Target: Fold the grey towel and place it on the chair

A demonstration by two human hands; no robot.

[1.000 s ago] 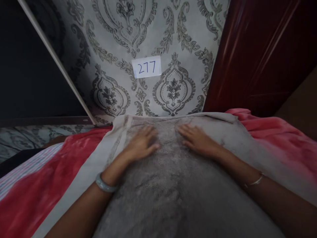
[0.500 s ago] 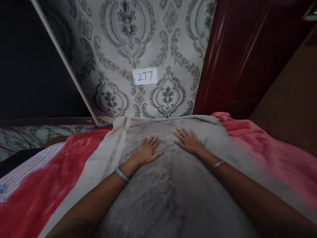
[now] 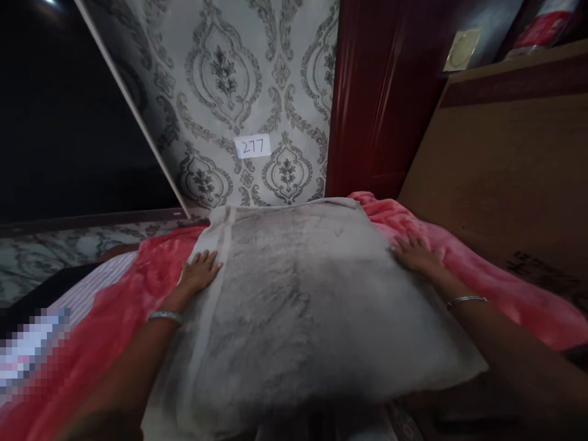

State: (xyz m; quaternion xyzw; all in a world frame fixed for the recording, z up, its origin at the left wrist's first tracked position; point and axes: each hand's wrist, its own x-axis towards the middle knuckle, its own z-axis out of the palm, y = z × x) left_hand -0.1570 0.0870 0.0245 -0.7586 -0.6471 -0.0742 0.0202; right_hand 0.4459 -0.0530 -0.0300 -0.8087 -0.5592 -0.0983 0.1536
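A grey plush cloth [image 3: 285, 294], perhaps a towel or small blanket, lies spread out in front of me, with a pale stripe along its left side. My left hand [image 3: 201, 271] rests open on the left border of the cloth, fingers pointing away from me. At the opposite side, my right hand [image 3: 417, 254] lies with fingers spread at the cloth's right edge, slightly blurred. Neither hand grips anything that I can see. The near edge of the cloth hangs over a dark area.
Pink-red plush bedding [image 3: 463, 251] shows on both sides under the cloth. A dark screen [image 3: 78, 122] stands at left, patterned wallpaper [image 3: 225, 73] with a "277" paper [image 3: 252, 146] behind. To the right are a dark red panel [image 3: 372, 92] and a large cardboard box [image 3: 514, 165].
Both hands have moved apart from the middle of the cloth to its left and right sides. The view has shifted, showing more of the cardboard box and the cloth's near edge.
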